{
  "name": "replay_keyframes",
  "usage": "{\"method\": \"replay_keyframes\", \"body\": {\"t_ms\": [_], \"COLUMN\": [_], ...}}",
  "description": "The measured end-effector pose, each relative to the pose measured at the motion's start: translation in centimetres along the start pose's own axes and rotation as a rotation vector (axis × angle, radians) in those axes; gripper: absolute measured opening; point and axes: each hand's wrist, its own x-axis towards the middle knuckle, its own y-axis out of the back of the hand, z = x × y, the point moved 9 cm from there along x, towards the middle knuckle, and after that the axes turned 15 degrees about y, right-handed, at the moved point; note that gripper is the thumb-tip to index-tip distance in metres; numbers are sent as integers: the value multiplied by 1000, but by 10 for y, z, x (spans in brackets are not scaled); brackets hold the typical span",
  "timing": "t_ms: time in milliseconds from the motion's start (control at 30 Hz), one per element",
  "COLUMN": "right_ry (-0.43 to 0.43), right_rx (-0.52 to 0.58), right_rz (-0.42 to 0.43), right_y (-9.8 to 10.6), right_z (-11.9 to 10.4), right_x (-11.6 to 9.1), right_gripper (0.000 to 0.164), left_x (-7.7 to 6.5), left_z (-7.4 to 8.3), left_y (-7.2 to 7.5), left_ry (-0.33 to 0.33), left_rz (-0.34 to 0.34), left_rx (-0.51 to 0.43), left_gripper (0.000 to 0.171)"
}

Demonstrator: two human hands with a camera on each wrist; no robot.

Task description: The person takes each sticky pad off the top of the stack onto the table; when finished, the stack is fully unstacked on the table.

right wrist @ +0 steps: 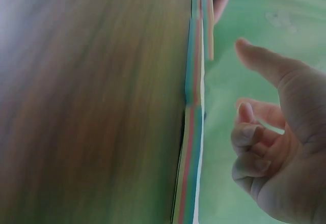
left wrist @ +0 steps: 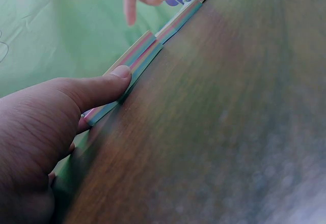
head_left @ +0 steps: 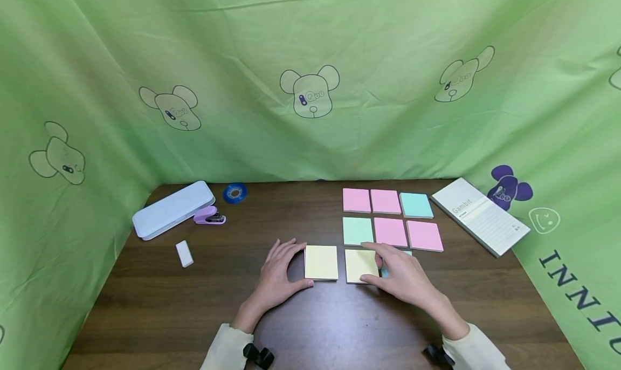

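My left hand (head_left: pixel 278 277) grips the left edge of a yellow-topped sticky note pad (head_left: pixel 321 262), thumb at its near corner and index finger at the far one. In the left wrist view the thumb presses on layered coloured edges (left wrist: pixel 140 56) of pads stacked slightly out of line. My right hand (head_left: pixel 405 275) hovers over a second yellow-topped sticky note pad (head_left: pixel 356 265), thumb and index finger spread. The right wrist view shows that thumb (right wrist: pixel 262 61) apart from the pads. A blue pad (head_left: pixel 385 272) lies mostly hidden beneath the right hand.
Behind the hands stand two rows of sticky note pads, pink (head_left: pixel 390 232), green (head_left: pixel 358 231) and blue (head_left: pixel 416 205). A notebook (head_left: pixel 480 216) lies at right. At left are a pale case (head_left: pixel 173 210), purple stapler (head_left: pixel 208 216), blue tape roll (head_left: pixel 235 193) and white eraser (head_left: pixel 184 253).
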Motion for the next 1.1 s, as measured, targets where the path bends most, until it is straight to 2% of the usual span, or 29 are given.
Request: {"method": "replay_keyframes", "body": {"t_ms": [200, 533, 800, 1100], "right_ry": [-5, 30, 20, 64], "right_rx": [22, -23, -55, -20], "right_rz": [-29, -165, -238, -191], "right_y": [-18, -45, -55, -49], "right_z": [-14, -31, -33, -31], "right_x": [22, 52, 59, 64], "right_gripper": [71, 96, 87, 78], "left_x": [0, 1, 1, 0], "left_z": [0, 6, 6, 4], "left_y": [1, 1, 2, 2], "left_ry": [-4, -39, -34, -23], "left_rz": [9, 14, 11, 15], "left_rx": [-6, -20, -31, -26], "left_gripper": [94, 103, 107, 108]}}
